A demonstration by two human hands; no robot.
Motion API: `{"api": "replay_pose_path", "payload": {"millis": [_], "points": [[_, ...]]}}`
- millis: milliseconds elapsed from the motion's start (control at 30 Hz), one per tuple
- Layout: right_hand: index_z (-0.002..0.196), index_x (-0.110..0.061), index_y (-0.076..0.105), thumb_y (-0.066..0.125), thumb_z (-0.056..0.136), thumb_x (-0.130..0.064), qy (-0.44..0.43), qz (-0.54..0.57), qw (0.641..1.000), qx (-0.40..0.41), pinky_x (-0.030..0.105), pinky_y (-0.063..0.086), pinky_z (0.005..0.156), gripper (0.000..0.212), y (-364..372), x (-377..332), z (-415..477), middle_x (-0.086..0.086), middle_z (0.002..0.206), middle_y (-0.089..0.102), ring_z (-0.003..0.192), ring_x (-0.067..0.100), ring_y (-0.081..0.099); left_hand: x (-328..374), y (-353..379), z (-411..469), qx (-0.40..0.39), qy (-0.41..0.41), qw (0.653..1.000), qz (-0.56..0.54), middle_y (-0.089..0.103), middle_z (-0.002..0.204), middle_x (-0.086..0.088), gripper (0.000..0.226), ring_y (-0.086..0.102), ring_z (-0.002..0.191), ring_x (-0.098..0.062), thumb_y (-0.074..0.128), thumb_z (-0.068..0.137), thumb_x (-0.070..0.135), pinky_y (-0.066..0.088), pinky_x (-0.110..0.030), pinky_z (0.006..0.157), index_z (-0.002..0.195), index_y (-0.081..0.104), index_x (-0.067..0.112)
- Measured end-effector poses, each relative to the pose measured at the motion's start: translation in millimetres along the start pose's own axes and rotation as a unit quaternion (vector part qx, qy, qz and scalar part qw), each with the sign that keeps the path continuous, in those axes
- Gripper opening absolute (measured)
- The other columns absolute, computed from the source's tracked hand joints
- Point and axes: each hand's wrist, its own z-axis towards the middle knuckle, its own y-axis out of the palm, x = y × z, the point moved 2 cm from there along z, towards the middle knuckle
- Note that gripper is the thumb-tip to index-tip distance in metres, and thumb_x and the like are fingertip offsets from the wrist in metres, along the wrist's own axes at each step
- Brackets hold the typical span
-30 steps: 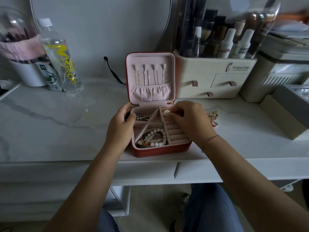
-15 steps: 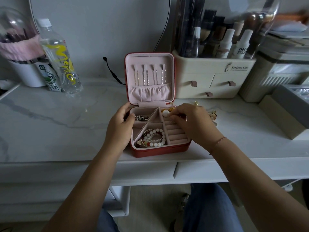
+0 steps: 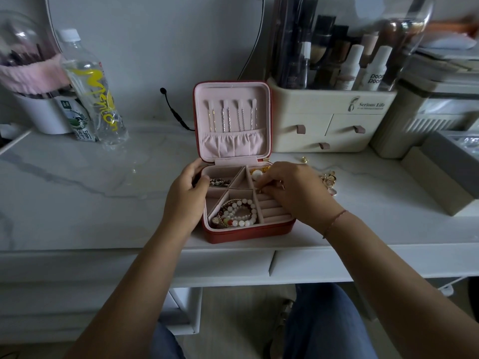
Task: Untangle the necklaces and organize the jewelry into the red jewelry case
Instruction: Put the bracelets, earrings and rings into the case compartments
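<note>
1. Your left hand (image 3: pixel 185 195) grips the left wall of the red jewelry case (image 3: pixel 246 233). The thumb is over the rim and the fingers curl round the outside.
2. Your right hand (image 3: pixel 293 190) is over the back end of the ring rolls (image 3: pixel 274 209). Its fingers are curled with the tips down on the rolls; can't tell if they pinch anything.
3. The case sits open on the marble table (image 3: pixel 103 203) near the front edge, lid upright.
4. Necklaces (image 3: pixel 232 116) hang straight from 4 tabs in the lid, apart from each other, lower ends in the pink pocket.
5. Beaded bracelets (image 3: pixel 237 213) lie in the front middle compartment. A pearl piece (image 3: pixel 257 174) is in the back right compartment, just beside your right fingertips.
6. Loose jewelry (image 3: pixel 328 180) lies on the table right of the case, just past your right hand.
</note>
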Motion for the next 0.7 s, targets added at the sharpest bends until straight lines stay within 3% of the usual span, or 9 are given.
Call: {"api": "replay_pose_path", "payload": {"millis": [200, 367, 467, 567, 700], "points": [[0.086, -0.014, 0.075, 0.071, 0.078, -0.005, 0.011, 0.020, 1.000, 0.001, 0.006, 0.038, 0.065, 0.013, -2.0, -0.5, -0.6, 0.000, 0.082, 0.071, 0.070, 0.003, 0.052, 1.0, 0.3, -0.9, 0.002, 0.000, 1.000, -0.005, 0.064, 0.117, 0.014, 0.036, 0.058, 0.107, 0.000, 0.049, 0.097, 0.015, 0.042, -0.016, 0.085, 0.130, 0.056, 0.027], [0.077, -0.014, 0.075, 0.073, 0.071, -0.001, -0.027, -0.049, 0.998, 0.033, 0.012, 0.033, 0.060, 0.015, 1.6, -3.3, 0.7, 0.001, 0.075, 0.071, 0.066, 0.018, 0.063, 1.7, 0.0, -1.2, 0.002, -0.003, 1.000, -0.002, 0.064, 0.116, 0.014, 0.035, 0.059, 0.105, -0.001, 0.049, 0.097, 0.018, 0.044, -0.020, 0.086, 0.129, 0.056, 0.029], [0.076, -0.011, 0.075, 0.066, 0.075, -0.008, -0.047, -0.039, 0.996, 0.058, 0.024, 0.048, 0.060, 0.010, 5.7, -5.2, -5.3, 0.004, 0.074, 0.069, 0.064, 0.024, 0.064, 1.8, 0.2, -1.2, 0.002, -0.004, 1.000, -0.007, 0.064, 0.116, 0.015, 0.036, 0.059, 0.105, 0.001, 0.049, 0.097, 0.018, 0.044, -0.019, 0.086, 0.130, 0.056, 0.030], [0.084, -0.008, 0.075, 0.056, 0.081, -0.013, -0.027, 0.011, 0.997, 0.066, 0.034, 0.052, 0.069, 0.020, 7.4, -3.7, -10.8, 0.006, 0.086, 0.069, 0.077, 0.024, 0.065, 0.9, -0.1, -0.7, 0.002, 0.000, 1.000, 0.000, 0.064, 0.118, 0.015, 0.036, 0.058, 0.107, 0.001, 0.049, 0.097, 0.018, 0.043, -0.020, 0.089, 0.130, 0.056, 0.030], [0.097, -0.010, 0.074, 0.062, 0.083, -0.006, -0.018, 0.045, 0.998, 0.034, 0.021, 0.047, 0.076, 0.019, 6.3, 0.8, -15.1, 0.004, 0.096, 0.066, 0.084, 0.016, 0.062, -1.3, -0.1, 0.6, 0.000, 0.005, 1.000, 0.003, 0.063, 0.120, 0.014, 0.037, 0.057, 0.111, -0.002, 0.049, 0.096, 0.015, 0.041, -0.019, 0.090, 0.131, 0.056, 0.027]]}}
